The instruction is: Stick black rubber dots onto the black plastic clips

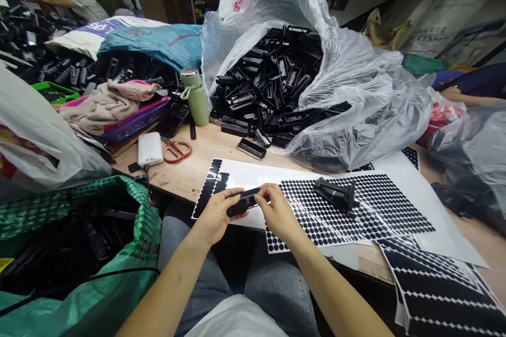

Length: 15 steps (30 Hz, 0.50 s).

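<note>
A small black plastic part (245, 200) is held between my two hands, just above the table's front edge. My left hand (219, 214) grips its left end, thumb on top and fingers beneath. At the right end, the thumb and index finger of my right hand (275, 209) pinch together on the part. Under and beside the hands lie white sheets with black stickers: a strip sheet (209, 184) on the left and a sheet of round dots (379, 205) on the right. A black tapered device (336, 195) rests on the dotted sheet.
Behind the sheets, a clear plastic bag (356, 89) spills black parts (272, 73). Red-handled scissors (177, 151), a white power bank (150, 149) and a green bottle (195, 100) stand left. A green sack (146, 221) is at lower left. People sit at both far sides.
</note>
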### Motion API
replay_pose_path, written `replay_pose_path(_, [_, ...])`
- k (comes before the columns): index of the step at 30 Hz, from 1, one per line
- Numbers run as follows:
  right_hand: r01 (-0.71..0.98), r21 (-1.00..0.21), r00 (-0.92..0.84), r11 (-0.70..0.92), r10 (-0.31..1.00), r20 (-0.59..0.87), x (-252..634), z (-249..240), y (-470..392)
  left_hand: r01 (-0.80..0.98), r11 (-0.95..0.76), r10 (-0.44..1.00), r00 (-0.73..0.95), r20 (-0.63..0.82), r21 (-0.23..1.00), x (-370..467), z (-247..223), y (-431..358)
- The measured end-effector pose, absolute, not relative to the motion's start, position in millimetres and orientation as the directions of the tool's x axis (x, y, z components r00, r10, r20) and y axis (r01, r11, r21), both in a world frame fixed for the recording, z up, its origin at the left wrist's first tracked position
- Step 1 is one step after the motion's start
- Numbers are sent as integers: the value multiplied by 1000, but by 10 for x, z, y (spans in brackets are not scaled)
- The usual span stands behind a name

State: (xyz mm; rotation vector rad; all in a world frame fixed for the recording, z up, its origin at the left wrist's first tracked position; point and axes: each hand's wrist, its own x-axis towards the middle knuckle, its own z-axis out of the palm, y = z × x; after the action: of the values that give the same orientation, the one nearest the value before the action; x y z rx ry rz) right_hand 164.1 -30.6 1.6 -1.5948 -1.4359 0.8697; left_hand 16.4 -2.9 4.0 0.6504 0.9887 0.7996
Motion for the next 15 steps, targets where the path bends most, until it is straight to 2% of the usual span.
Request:
replay_pose_path(8, [481, -877, 102, 23, 991, 82, 1621, -37, -333, -308, 536, 838, 307, -451, 786, 166, 30, -62])
replay_pose_path(12, [574, -818, 240, 39, 947, 214, 1552, -38, -376, -343, 518, 854, 265, -449, 783, 158, 22, -68])
replay_pose_path(15, [593, -805, 273, -13, 944, 186, 1434, -26, -413, -401, 431, 902, 189, -388, 808, 192, 6, -78])
